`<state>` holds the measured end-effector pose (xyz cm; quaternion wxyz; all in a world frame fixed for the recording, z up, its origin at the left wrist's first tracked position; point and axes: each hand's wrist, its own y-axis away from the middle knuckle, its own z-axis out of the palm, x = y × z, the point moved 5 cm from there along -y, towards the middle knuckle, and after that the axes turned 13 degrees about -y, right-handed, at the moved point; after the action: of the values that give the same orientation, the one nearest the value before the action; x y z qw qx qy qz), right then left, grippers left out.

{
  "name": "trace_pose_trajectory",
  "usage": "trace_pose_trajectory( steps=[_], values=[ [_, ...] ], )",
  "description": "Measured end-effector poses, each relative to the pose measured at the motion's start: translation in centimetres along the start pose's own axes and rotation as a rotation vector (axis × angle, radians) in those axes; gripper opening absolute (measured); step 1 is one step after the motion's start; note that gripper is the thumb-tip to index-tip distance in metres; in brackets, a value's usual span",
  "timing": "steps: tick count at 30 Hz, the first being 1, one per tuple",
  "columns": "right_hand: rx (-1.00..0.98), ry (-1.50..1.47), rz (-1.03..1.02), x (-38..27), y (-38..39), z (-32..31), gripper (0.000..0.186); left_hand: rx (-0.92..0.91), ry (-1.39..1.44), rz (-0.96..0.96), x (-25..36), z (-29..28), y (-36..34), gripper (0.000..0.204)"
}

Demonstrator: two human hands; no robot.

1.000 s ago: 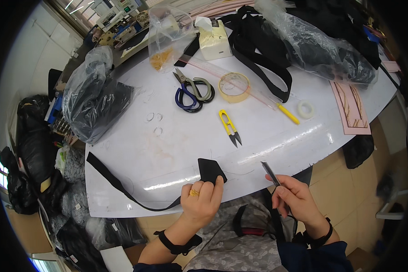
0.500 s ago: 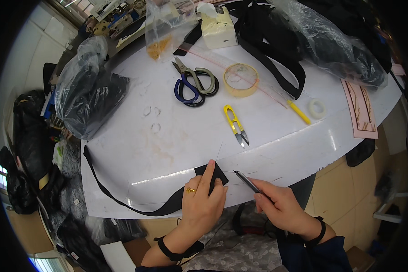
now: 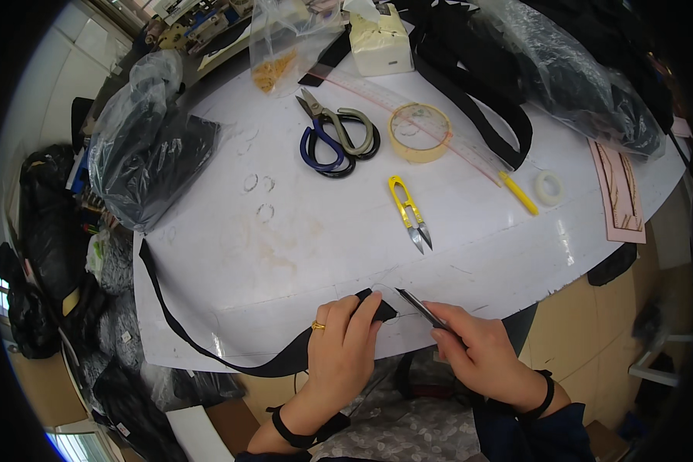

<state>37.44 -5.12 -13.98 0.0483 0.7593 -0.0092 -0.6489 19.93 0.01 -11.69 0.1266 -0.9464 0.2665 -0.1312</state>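
Observation:
Near the table's front edge, my left hand (image 3: 342,339) grips the end of a black fabric strap (image 3: 289,359), thumb and fingers closed about it. The strap's dark end shows past my fingertips, and its long tail curves away to the left along the table. A fine loose thread loops beside the strap's end. In my right hand (image 3: 473,346), closed round it, is a slim dark pointed tool (image 3: 421,306); its exact kind cannot be made out. Its tip points up and left, just right of the strap's end and apart from it.
Beyond my hands lie yellow thread snips (image 3: 410,212), scissors (image 3: 335,138), a roll of tape (image 3: 420,132), a clear ruler (image 3: 377,96) and a yellow pen-like stick (image 3: 520,192). Plastic-bagged black goods (image 3: 158,162) stand at the left. A pink template (image 3: 620,196) hangs over the right edge.
My left index finger, stretched flat over the strap's end before, has bent and drawn back to pinch it. The strap's end has shifted slightly right and down. The right hand has barely moved.

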Motion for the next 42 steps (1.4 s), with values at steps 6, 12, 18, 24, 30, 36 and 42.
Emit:
trace_pose_trajectory(
  steps=[6,12,18,24,30,36,42],
  values=[
    [0.002,0.066,-0.028,-0.3,-0.3,0.1,0.033,0.077,0.274,-0.097,-1.3,0.3,0.7,0.031],
    [0.022,0.108,-0.089,-0.5,-0.1,0.3,0.032,0.048,0.562,-0.329,-2.5,1.6,1.1,0.024],
    [0.023,0.207,-0.233,-1.2,0.3,1.3,0.034,-0.057,0.742,-0.513,-2.9,2.2,1.1,0.023],
    [0.038,0.354,-0.316,-1.4,0.3,1.7,0.035,-0.078,0.695,-0.516,-2.6,2.9,0.7,0.024],
    [0.065,0.380,-0.342,-1.3,0.2,2.2,0.035,-0.033,0.688,-0.470,-2.7,2.9,0.7,0.023],
    [0.065,0.397,-0.332,-1.3,-0.1,2.4,0.036,-0.024,0.650,-0.461,-2.8,2.9,0.6,0.023],
    [0.083,0.430,-0.320,-1.7,0.1,2.4,0.036,-0.022,0.651,-0.443,-2.5,2.7,0.3,0.022]
  ],
)
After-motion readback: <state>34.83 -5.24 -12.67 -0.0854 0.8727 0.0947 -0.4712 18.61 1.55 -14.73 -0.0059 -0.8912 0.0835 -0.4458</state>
